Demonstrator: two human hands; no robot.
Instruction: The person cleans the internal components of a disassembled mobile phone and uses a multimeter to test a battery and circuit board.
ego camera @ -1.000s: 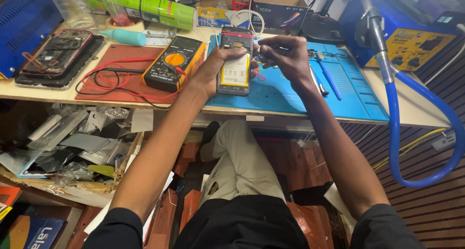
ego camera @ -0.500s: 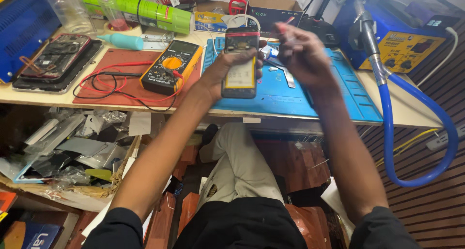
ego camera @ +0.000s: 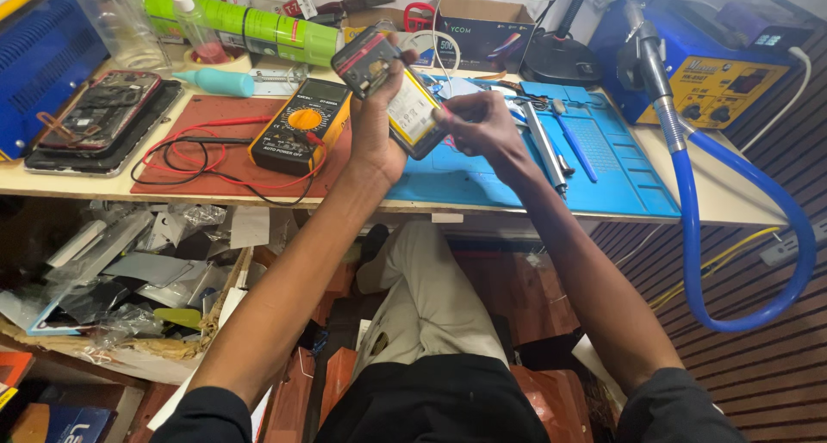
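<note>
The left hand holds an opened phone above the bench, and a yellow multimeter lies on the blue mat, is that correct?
Not quite. In the head view the left hand does hold the opened phone, but the yellow multimeter lies on the red-brown mat, not the blue one.

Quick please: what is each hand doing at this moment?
Left hand: closed, holding the opened phone.
Right hand: pinched on a small tool; cannot tell which.

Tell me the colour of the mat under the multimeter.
Dark red mat, seen in the head view.
</note>
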